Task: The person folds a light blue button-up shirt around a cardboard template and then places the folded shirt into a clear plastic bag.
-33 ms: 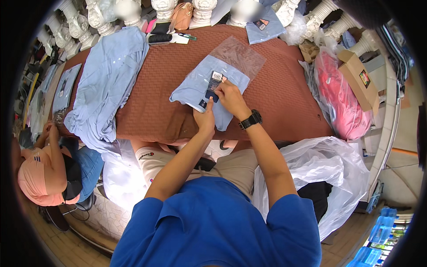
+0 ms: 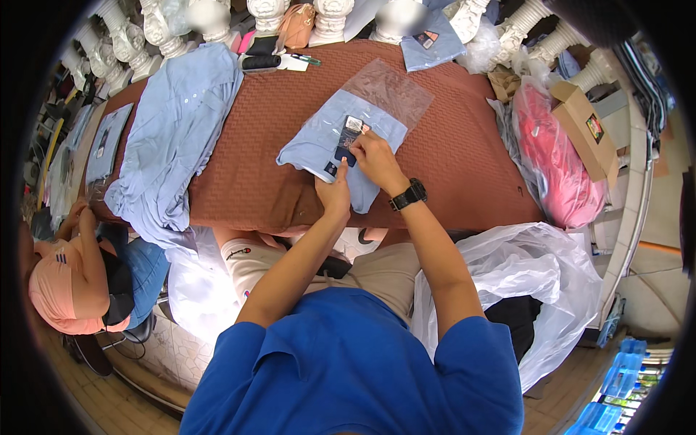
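The fingers of the right hand [image 2: 372,154] are bent and look pinched together on the side of the dark blue tag [image 2: 345,147]. The left hand [image 2: 334,191] is just below, with one finger up by the low end of the tag. Its other fingers are hard to see, so I cannot tell if they grip. It touches the near edge of the blue shirt [image 2: 308,143], perhaps to keep it from sliding.

The tag is on the front of the shirt, likely so it is easy to see. The shirt lies folded on the tabletop [image 2: 254,138], right in front of the person, where both hands can reach. A clear bag [image 2: 397,87] sticks out past its far end. I cannot tell how much of the shirt is inside.

To the left, a loose shirt [image 2: 177,109] is spread long and hangs off the near edge. At the far edge are a black roll [image 2: 260,63] and a flat blue pack [image 2: 432,49], maybe put there to leave room. A red bundle [image 2: 547,148] and a box [image 2: 586,134] sit at the right.
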Motion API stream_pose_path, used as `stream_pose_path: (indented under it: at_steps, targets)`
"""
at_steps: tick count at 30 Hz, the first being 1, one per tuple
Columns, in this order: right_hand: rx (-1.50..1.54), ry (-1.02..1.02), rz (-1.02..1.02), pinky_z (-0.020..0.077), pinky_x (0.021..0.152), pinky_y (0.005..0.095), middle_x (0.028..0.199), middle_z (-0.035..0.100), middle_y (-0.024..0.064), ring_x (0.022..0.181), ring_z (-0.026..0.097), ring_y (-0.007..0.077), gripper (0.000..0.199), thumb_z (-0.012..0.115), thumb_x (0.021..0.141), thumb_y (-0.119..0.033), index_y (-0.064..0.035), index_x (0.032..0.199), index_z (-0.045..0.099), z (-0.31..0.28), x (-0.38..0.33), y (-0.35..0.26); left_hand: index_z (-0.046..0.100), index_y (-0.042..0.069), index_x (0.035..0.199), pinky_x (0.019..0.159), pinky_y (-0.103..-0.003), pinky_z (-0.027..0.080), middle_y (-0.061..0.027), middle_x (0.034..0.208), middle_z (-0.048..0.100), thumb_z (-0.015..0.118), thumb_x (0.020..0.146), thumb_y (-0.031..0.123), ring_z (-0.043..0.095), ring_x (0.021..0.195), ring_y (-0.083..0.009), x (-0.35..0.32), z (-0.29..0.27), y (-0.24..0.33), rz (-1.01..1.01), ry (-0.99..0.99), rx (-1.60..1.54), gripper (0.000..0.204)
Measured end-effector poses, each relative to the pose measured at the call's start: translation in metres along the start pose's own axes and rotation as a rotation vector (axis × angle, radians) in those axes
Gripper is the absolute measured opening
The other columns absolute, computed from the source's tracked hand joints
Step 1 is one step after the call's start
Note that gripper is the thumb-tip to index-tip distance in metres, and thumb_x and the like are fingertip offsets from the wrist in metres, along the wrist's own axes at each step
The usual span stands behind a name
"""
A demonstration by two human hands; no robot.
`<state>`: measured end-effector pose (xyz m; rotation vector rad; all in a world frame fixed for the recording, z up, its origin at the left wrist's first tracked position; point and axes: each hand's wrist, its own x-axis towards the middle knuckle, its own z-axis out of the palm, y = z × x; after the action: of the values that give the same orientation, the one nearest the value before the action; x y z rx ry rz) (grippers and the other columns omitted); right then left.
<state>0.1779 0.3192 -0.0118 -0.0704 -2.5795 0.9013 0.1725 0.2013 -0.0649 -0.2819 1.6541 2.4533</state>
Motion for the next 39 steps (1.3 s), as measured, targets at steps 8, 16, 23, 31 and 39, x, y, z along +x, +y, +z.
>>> stream_pose_path:
  at_steps: [8,16,23,31,39]
  targets:
    - [0.035,0.034,0.026,0.0505,0.078,0.0476,0.095,0.061,0.0216,0.091,0.061,0.0418,0.006,0.061,0.087,-0.003,0.0031,0.087,0.061,0.004,-0.002,-0.005,0.058,-0.003,0.125,0.086,-0.031,0.048,-0.0086,0.112,0.067,0.078,0.085,0.011,0.062,0.097,-0.0172,0.007,0.001,-0.014,0.034,0.074,0.078,0.046]
    - [-0.132,0.173,-0.03,0.0509,0.076,0.0454,0.093,0.059,0.0195,0.086,0.061,0.0393,0.013,0.063,0.087,-0.004,0.0001,0.097,0.056,-0.01,0.003,-0.028,0.05,-0.004,0.134,0.094,-0.032,0.046,-0.0116,0.125,0.062,0.076,0.087,0.011,0.059,0.108,-0.0191,0.003,-0.002,-0.007,0.087,0.007,0.083,0.056]
    - [-0.374,0.136,-0.1,0.0535,0.079,0.0457,0.101,0.057,0.0168,0.097,0.06,0.0372,0.025,0.065,0.086,-0.008,-0.0024,0.11,0.058,-0.008,0.007,-0.035,0.028,-0.004,0.147,0.106,-0.034,0.038,-0.0182,0.14,0.048,0.071,0.091,0.016,0.049,0.124,-0.0241,-0.001,-0.005,0.002,0.187,-0.14,0.047,0.074]
    - [-0.314,0.093,-0.142,0.0512,0.084,0.0452,0.101,0.055,0.0168,0.101,0.057,0.0377,0.024,0.059,0.083,0.003,-0.0029,0.106,0.059,-0.01,0.017,-0.032,0.022,-0.003,0.149,0.109,-0.036,0.033,-0.0198,0.144,0.041,0.067,0.093,0.013,0.044,0.129,-0.0257,-0.001,-0.009,0.006,0.191,-0.243,0.02,0.074]
    - [-0.507,0.003,-0.32,0.0513,0.088,0.0409,0.115,0.058,0.0085,0.104,0.057,0.0337,0.036,0.066,0.075,0.001,-0.0055,0.11,0.063,-0.014,0.017,-0.028,0.019,0.002,0.151,0.105,-0.037,0.041,-0.0162,0.143,0.041,0.061,0.092,0.01,0.047,0.128,-0.0262,0.0,-0.011,-0.001,0.212,-0.301,0.072,0.072]
